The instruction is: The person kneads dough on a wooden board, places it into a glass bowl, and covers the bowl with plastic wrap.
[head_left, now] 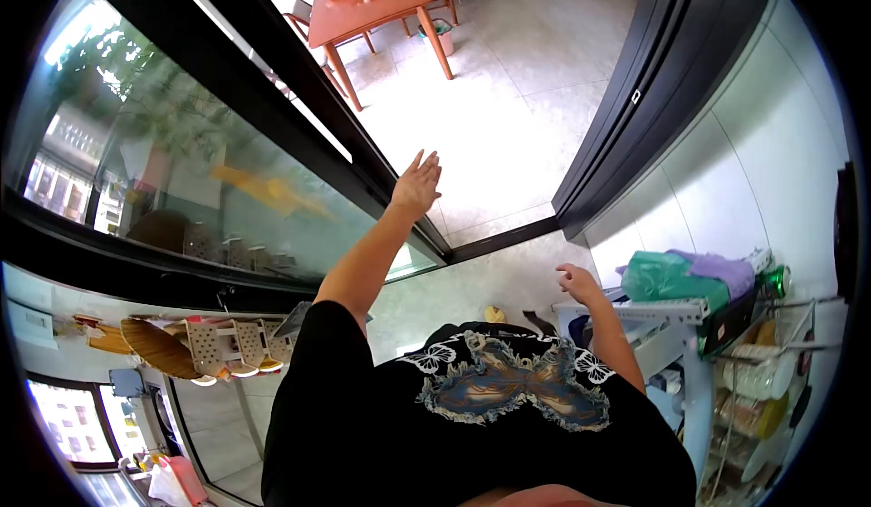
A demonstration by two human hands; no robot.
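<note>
My left hand (416,183) is stretched forward with its fingers apart, flat against the edge of the black-framed glass sliding door (299,99). It holds nothing. My right hand (578,282) hangs lower on the right, fingers loosely curled, just above the top corner of a white metal rack (667,312). That hand is empty too. My black shirt with a butterfly print fills the bottom of the view.
Beyond the doorway lies a pale tiled floor with a wooden table (372,8) and chairs. A dark door frame (653,81) stands on the right. The rack carries green and purple bags (685,274) and packaged goods. The glass reflects a kitchen.
</note>
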